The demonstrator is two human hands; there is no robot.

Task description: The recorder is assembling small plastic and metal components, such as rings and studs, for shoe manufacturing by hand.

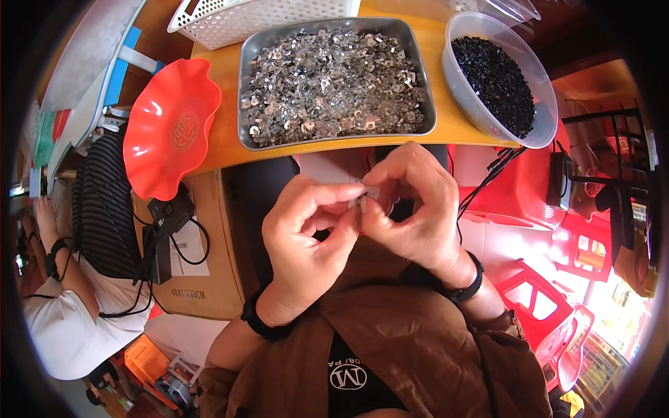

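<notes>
Close together in front of my body, over my lap, my left hand and my right hand meet at the fingertips. Both are closed in a pinch on a small greyish part, mostly covered by my thumbs and forefingers; its exact kind is too small to make out. Just beyond my hands, a metal tray is heaped with small shiny metal and clear pieces. To its right, a clear plastic tub holds a mass of tiny black parts.
A red wavy-rimmed dish sits at the left end of the yellow table. Behind the tray is a white perforated basket. A cardboard box with cables stands left of my legs. Further left, another person's arm shows; red stools are at right.
</notes>
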